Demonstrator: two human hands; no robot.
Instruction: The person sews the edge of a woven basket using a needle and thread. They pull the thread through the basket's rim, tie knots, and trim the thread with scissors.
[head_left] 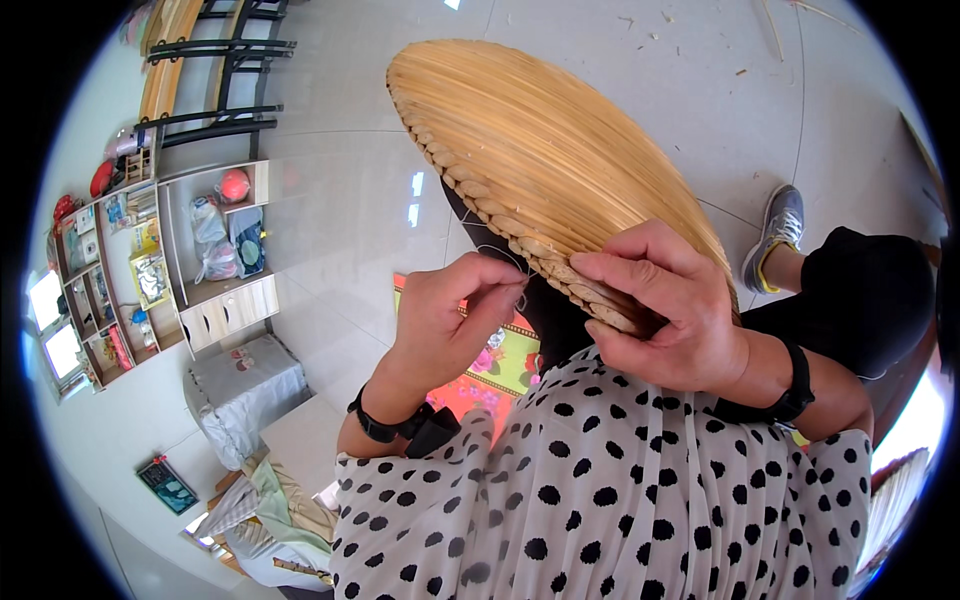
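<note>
The oval straw panel (560,140) slants above the tiled floor (330,200), its braided rim (480,203) facing left. The right hand (675,315) pinches its near end between thumb and fingers; the left hand's (445,325) thumb and index finger press together on fine thread (500,250). Neat stitching probably calls for firm support beside the stitch, even tension and untangled loops.

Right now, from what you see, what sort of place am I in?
Probably a room in a home, perhaps doubling as a craft space: there's a storage cabinet, a floral mat and a straw piece with a braided edge.
</note>
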